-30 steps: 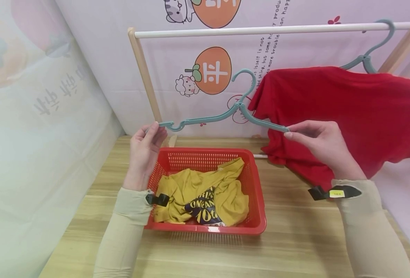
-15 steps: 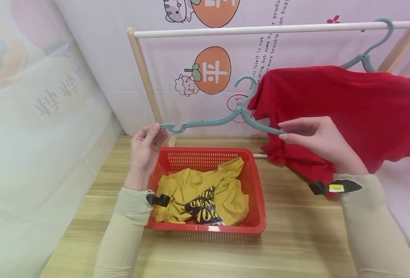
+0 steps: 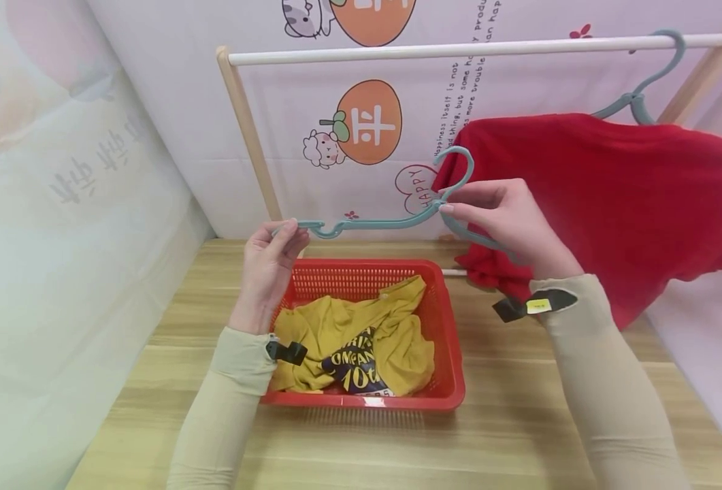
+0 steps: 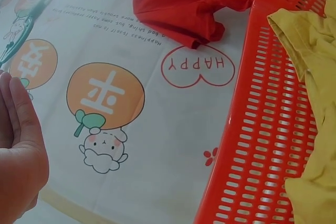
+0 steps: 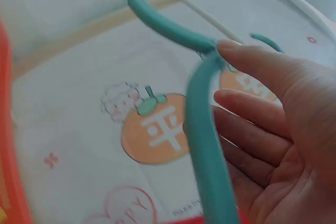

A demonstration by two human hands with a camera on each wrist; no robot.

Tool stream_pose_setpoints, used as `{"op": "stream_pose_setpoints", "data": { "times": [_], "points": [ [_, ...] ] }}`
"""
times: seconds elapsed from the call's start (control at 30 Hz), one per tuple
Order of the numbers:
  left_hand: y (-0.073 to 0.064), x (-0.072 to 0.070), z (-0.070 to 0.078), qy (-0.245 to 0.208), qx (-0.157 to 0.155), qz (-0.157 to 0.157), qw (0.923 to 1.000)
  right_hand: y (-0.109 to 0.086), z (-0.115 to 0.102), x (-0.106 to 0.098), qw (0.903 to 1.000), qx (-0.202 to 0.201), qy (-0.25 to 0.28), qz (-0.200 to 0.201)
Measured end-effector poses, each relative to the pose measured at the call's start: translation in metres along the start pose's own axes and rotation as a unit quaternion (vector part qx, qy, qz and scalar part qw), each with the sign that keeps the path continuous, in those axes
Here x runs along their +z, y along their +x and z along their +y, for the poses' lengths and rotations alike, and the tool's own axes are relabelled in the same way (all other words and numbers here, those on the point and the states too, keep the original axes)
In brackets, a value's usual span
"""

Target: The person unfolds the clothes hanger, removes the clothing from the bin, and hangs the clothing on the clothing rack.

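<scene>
A teal folding clothes hanger is held up above the red basket, its hook pointing upward. My left hand pinches the end of its left arm between thumb and fingers. At the centre joint below the hook, my right hand pinches the hanger with thumb and forefinger, and the right arm of the hanger slants down behind that hand. In the right wrist view both hanger arms meet at the thumb tip. A crumpled yellow T-shirt with dark blue print lies in the red basket.
A rack with a white rail and wooden posts stands behind the basket. On its right side a red T-shirt hangs from another teal hanger. Printed cloth covers the walls around the wooden table.
My right hand has moved left from the end of the hanger's right arm to its centre joint. The left hand has shifted slightly right, still pinching its end.
</scene>
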State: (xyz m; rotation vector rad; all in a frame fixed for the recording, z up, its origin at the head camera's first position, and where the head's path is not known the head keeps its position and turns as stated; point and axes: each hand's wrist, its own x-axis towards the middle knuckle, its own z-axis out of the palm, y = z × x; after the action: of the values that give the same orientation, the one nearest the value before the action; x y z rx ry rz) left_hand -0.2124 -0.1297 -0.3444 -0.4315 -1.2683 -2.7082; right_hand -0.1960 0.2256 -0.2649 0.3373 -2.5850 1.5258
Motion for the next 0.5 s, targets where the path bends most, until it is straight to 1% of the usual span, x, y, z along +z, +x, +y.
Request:
{"op": "stream_pose_setpoints", "data": {
  "times": [0.13, 0.33, 0.43, 0.5],
  "points": [
    [-0.001, 0.002, -0.004, 0.004, -0.006, 0.001, 1.0000, 0.005, 0.003, 0.011, 0.9995, -0.010, 0.030, 0.001],
    [-0.001, 0.000, -0.007, 0.008, -0.015, 0.003, 0.9998, 0.005, 0.006, 0.015, 0.9990, -0.019, 0.040, 0.008],
    [0.002, -0.002, -0.010, 0.019, -0.033, 0.001, 0.9993, 0.004, 0.007, 0.014, 0.9989, -0.017, 0.041, 0.011],
    [0.005, -0.004, -0.013, 0.038, -0.054, 0.000, 0.9978, 0.003, 0.008, 0.012, 0.9991, -0.015, 0.037, 0.016]
  ]
}}
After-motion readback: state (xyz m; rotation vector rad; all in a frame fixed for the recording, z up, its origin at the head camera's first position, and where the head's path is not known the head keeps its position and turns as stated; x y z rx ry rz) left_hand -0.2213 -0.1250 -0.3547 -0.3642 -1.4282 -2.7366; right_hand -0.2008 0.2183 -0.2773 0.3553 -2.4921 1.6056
